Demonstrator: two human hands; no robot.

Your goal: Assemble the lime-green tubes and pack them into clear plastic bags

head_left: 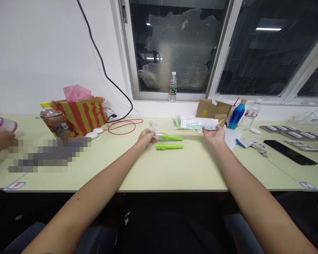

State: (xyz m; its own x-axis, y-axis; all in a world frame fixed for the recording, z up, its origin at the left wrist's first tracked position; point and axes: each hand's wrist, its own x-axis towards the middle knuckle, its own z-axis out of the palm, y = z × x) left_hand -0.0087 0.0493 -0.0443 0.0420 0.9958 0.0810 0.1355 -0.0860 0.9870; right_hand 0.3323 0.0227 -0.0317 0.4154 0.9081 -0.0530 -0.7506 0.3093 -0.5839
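Observation:
My left hand (pixel 145 139) is closed with its fingertips on the clear end of a bright green plastic tube (pixel 172 137). A second green tube (pixel 169 146) with a small clip-like loop lies just in front of it on the table. Behind that hand stand small clear plastic pieces (pixel 151 124). My right hand (pixel 215 135), palm up, is closed on the right end of a flat white packet (pixel 198 123) in clear wrap. More green pieces in clear wrap (pixel 177 122) show at the packet's left end.
A striped bag (pixel 79 114), a tea bottle (pixel 54 120) and a red cable (pixel 125 127) are on the left. Behind my right hand stand a cardboard box (pixel 212 110) and a blue bottle (pixel 237 114). Gloves (pixel 254 144) lie rightward. Another person's hand (pixel 2 140) is far left.

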